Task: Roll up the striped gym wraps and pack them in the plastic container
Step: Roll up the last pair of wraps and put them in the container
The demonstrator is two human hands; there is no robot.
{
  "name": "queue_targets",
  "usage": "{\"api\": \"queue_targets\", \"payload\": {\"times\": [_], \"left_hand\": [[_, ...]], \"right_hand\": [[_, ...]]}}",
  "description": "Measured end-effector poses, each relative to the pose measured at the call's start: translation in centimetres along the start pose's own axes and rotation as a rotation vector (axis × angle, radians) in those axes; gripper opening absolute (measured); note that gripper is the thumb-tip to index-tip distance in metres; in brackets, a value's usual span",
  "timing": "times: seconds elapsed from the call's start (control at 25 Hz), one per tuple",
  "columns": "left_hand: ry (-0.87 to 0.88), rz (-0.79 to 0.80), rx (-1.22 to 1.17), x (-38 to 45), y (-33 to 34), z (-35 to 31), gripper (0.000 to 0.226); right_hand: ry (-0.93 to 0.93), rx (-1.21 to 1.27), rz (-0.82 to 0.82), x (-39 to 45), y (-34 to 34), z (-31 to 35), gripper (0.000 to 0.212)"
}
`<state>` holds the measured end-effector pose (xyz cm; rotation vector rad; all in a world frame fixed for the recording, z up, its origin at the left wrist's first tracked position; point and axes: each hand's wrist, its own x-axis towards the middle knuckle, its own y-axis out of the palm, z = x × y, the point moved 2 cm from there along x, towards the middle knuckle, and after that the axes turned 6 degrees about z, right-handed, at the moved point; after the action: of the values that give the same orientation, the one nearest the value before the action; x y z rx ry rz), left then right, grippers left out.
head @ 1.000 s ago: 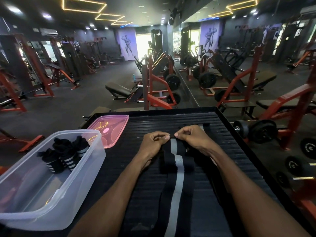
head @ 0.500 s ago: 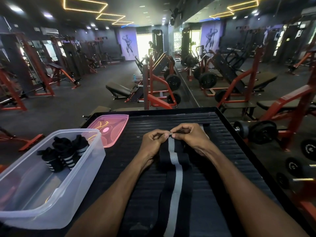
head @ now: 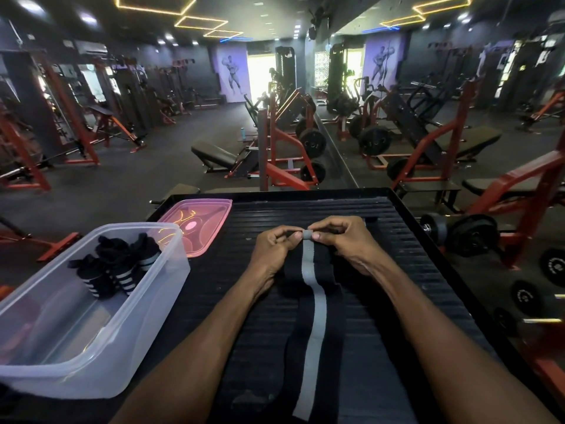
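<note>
A black gym wrap with a grey centre stripe (head: 312, 316) lies lengthwise on the black ribbed mat (head: 406, 270), running from my hands toward me. Its far end is curled into a small tight roll. My left hand (head: 275, 249) and my right hand (head: 345, 240) pinch that rolled end from either side with thumbs and fingertips. To the left stands the clear plastic container (head: 143, 325), open, with several rolled striped wraps (head: 117, 267) standing in its far end.
The container's pink lid (head: 198, 228) lies flat beyond the container on the mat. The platform's raised black edge (head: 434, 246) runs along the right. Dumbbells and weight plates (head: 470, 235) sit on the floor to the right; red gym machines fill the room beyond.
Both hands have lifted the wrap's far end slightly and turned it over into a small roll; the fingers now pinch it closer together.
</note>
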<state>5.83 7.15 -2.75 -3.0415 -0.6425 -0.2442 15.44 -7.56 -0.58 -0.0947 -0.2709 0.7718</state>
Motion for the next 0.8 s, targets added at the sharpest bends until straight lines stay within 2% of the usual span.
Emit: {"api": "queue_targets", "payload": {"times": [0.12, 0.28, 0.4, 0.64, 0.72, 0.8], "left_hand": [[0.019, -0.018, -0.005, -0.04, 0.04, -0.2, 0.018], [-0.006, 0.025, -0.052, 0.07, 0.32, 0.23, 0.012], [-0.016, 0.016, -0.043, 0.01, 0.45, 0.33, 0.011], [-0.002, 0.033, -0.014, 0.04, 0.22, 0.2, 0.019], [-0.002, 0.043, -0.011, 0.09, 0.26, 0.33, 0.02], [-0.004, 0.053, -0.019, 0.02, 0.53, 0.33, 0.02]], "right_hand": [[0.135, 0.129, 0.056, 0.04, -0.23, -0.54, 0.017], [0.03, -0.052, -0.034, 0.02, -0.6, -0.41, 0.011], [-0.033, -0.071, -0.026, 0.0, -0.77, -0.42, 0.017], [0.077, -0.086, 0.04, 0.11, -0.68, -0.73, 0.009], [0.05, -0.13, 0.0, 0.2, -0.73, -0.66, 0.006], [0.003, -0.156, -0.048, 0.22, -0.77, -0.56, 0.013]]}}
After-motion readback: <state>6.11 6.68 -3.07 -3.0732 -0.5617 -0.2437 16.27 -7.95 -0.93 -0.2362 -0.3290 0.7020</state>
